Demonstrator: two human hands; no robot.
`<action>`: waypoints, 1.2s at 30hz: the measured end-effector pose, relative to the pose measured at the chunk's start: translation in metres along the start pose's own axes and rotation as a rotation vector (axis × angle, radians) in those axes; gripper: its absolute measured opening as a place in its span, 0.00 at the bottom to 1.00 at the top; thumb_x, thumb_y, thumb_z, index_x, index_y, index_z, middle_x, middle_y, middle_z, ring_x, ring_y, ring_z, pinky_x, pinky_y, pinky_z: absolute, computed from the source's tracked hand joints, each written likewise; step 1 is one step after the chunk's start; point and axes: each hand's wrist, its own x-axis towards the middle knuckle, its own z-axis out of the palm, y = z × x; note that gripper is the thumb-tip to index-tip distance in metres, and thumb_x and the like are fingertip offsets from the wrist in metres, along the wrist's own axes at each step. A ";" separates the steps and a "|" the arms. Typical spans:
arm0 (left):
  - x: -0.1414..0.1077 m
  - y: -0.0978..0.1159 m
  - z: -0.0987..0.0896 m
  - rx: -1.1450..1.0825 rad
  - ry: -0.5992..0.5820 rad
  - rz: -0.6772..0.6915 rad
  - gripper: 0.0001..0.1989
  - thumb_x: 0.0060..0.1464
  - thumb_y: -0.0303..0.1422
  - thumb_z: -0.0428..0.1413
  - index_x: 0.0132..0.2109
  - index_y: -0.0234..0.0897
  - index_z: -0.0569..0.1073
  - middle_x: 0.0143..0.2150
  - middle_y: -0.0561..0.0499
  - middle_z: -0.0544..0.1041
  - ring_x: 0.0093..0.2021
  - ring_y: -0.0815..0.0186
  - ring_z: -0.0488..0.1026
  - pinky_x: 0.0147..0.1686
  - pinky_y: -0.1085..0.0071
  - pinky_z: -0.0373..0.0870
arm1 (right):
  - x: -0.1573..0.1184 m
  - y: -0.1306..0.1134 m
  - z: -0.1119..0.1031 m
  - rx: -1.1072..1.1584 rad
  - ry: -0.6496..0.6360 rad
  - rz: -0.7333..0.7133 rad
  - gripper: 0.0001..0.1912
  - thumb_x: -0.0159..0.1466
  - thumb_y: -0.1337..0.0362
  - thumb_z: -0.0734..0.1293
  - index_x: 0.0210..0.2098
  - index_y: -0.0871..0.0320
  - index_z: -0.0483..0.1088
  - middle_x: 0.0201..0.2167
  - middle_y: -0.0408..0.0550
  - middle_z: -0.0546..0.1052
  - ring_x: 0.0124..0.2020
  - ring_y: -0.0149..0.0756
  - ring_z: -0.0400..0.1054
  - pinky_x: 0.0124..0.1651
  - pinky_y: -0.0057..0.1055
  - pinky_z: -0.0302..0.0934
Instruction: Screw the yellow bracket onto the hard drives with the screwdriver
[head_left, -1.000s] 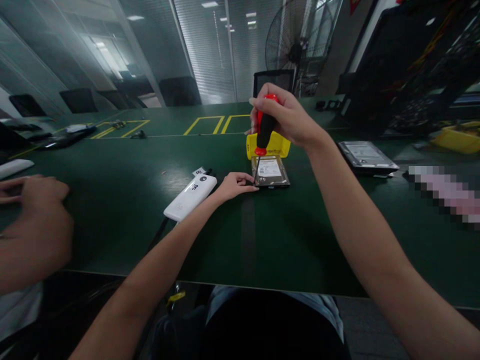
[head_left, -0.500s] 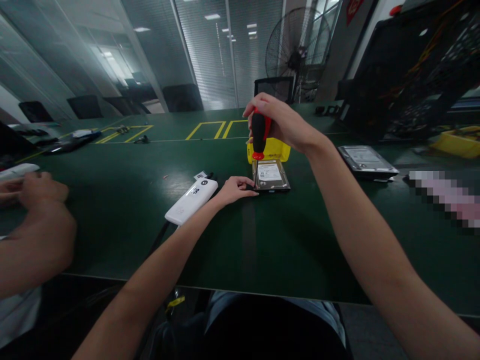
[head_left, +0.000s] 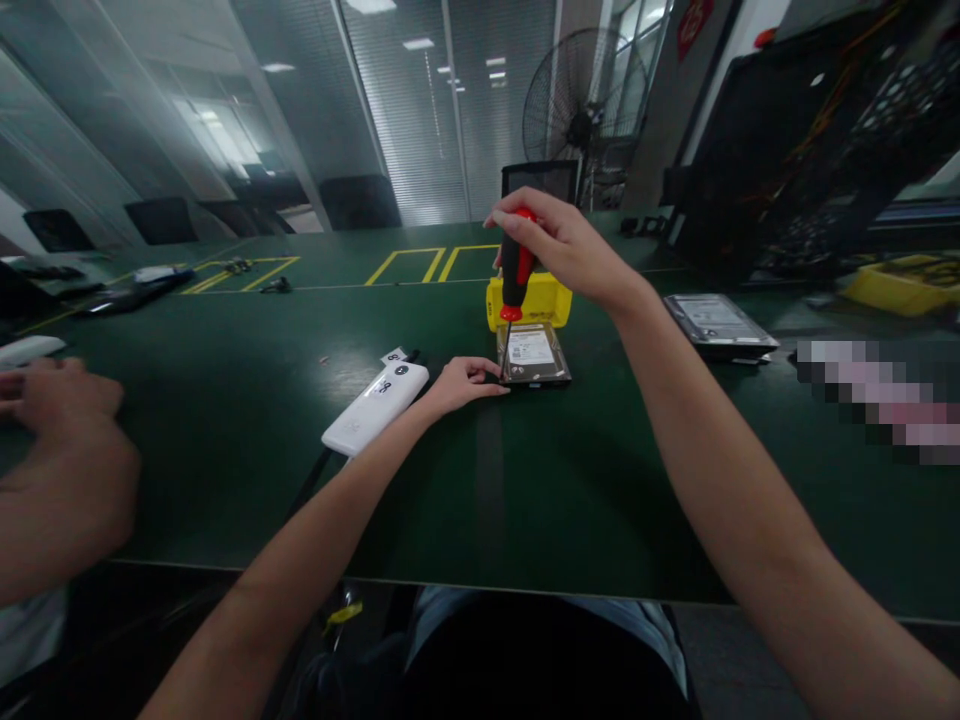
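A hard drive [head_left: 534,355] with a white label lies flat on the green table. My right hand [head_left: 551,235] is wrapped round the handle of a black and red screwdriver [head_left: 516,268], held upright with its tip at the drive's near left corner. Beside that corner, my left hand [head_left: 466,385] has its thumb and index finger at the drive's left edge, near the tip; whether they grip the drive or the shaft is too small to tell. Just behind the drive stands a yellow bin [head_left: 551,298].
A white power bank [head_left: 375,408] with a cable lies beside my left forearm. Stacked drives [head_left: 720,325] and another yellow bin [head_left: 900,285] are on the right. Another person's hand [head_left: 71,395] works at the left edge. Dark equipment stands at the back right.
The whole view has shifted slightly, so things appear a little further left. My right hand's fingers have shifted a little on the screwdriver handle; its tip remains at the same corner.
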 end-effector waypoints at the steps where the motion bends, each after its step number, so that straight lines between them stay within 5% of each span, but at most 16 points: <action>1: 0.000 0.000 0.000 0.000 0.002 0.004 0.18 0.42 0.41 0.60 0.40 0.33 0.73 0.18 0.61 0.53 0.21 0.74 0.50 0.26 0.73 0.46 | 0.000 0.001 -0.001 -0.051 0.021 -0.023 0.17 0.62 0.49 0.57 0.38 0.56 0.65 0.34 0.44 0.70 0.37 0.30 0.65 0.39 0.25 0.60; 8: 0.000 0.000 -0.001 -0.026 -0.011 -0.004 0.18 0.42 0.40 0.60 0.40 0.33 0.73 0.18 0.61 0.52 0.21 0.74 0.50 0.26 0.73 0.46 | -0.002 0.000 -0.003 -0.223 0.016 -0.046 0.22 0.65 0.50 0.50 0.42 0.57 0.66 0.41 0.47 0.71 0.43 0.32 0.64 0.40 0.25 0.59; 14: 0.000 0.001 0.000 -0.037 -0.008 -0.001 0.19 0.42 0.41 0.60 0.40 0.33 0.73 0.19 0.60 0.56 0.21 0.74 0.51 0.26 0.74 0.48 | -0.003 0.001 -0.004 -0.021 -0.043 0.014 0.19 0.65 0.52 0.53 0.47 0.56 0.64 0.37 0.47 0.73 0.39 0.32 0.67 0.35 0.25 0.61; 23: 0.001 0.001 0.001 -0.033 -0.011 0.002 0.18 0.42 0.40 0.60 0.39 0.33 0.74 0.18 0.60 0.53 0.21 0.74 0.50 0.26 0.73 0.47 | -0.003 -0.002 0.012 0.381 -0.037 0.081 0.12 0.60 0.55 0.62 0.36 0.57 0.64 0.34 0.45 0.72 0.36 0.28 0.68 0.37 0.25 0.64; 36: 0.001 -0.002 0.002 -0.036 0.001 0.008 0.18 0.42 0.40 0.60 0.40 0.33 0.73 0.19 0.60 0.53 0.21 0.74 0.49 0.26 0.74 0.46 | 0.003 0.008 0.035 0.580 0.034 0.127 0.19 0.54 0.49 0.66 0.32 0.55 0.57 0.24 0.38 0.66 0.25 0.23 0.63 0.33 0.24 0.64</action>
